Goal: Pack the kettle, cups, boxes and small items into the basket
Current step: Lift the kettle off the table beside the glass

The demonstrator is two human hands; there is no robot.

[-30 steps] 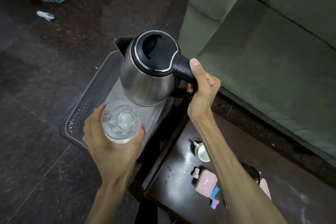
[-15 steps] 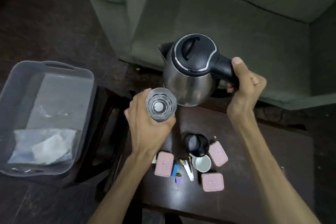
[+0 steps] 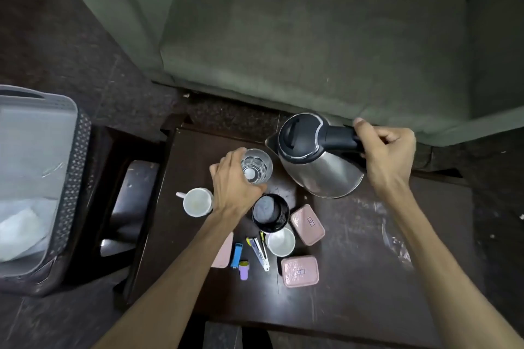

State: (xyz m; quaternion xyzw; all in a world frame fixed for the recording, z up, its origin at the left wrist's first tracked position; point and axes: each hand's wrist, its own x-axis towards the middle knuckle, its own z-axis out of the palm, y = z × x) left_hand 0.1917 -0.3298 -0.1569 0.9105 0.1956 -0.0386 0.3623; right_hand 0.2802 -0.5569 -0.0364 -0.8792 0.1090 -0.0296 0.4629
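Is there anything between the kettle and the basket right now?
Yes. The left hand holding the glass sits just left of the kettle, on the way to the basket.

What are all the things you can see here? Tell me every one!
kettle: 1, silver with black lid and handle, back of the table, held by its handle
glass: 1, clear, beside the kettle, held
cups: 2, white, one left of the forearm, one mid-table
black pot: 1, black mesh, mid-table
boxes: 3, pink, one near the front, one partly hidden under the arm
small items: blue, purple, white and yellow, between the boxes
table: 1, dark brown
basket: 1, grey, left, on a stool
sofa: 1, green, behind the table
left hand: fingers around the glass
right hand: fingers around the kettle's handle
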